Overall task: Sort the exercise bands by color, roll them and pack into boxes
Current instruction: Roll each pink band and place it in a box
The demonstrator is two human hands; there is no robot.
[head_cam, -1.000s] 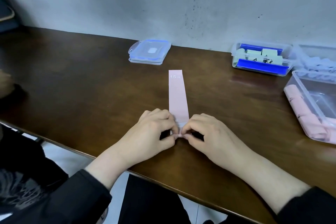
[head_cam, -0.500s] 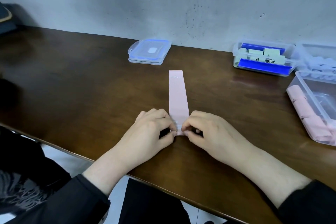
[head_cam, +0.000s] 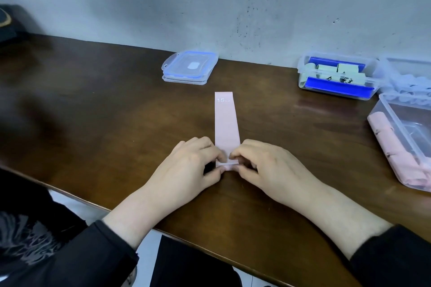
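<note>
A pink exercise band (head_cam: 225, 123) marked "15 LB" lies flat on the brown table (head_cam: 93, 112), stretching away from me. Its near end is folded into a small roll. My left hand (head_cam: 186, 168) and my right hand (head_cam: 263, 165) both pinch that rolled end between thumb and fingers, one at each side. At the right edge a clear box (head_cam: 401, 123) holds several rolled pink bands (head_cam: 391, 147). Another clear box (head_cam: 335, 79) at the back right holds blue and pale green bands.
Two stacked clear lids with blue seals (head_cam: 190, 69) lie at the back centre near the wall. A further clear container (head_cam: 410, 81) sits at the far right. A dark object (head_cam: 9, 23) rests at the back left corner. The table's front edge runs close under my wrists.
The roll at the band's near end has moved slightly forward under my fingers. Both hands shifted a little away from me with it.
</note>
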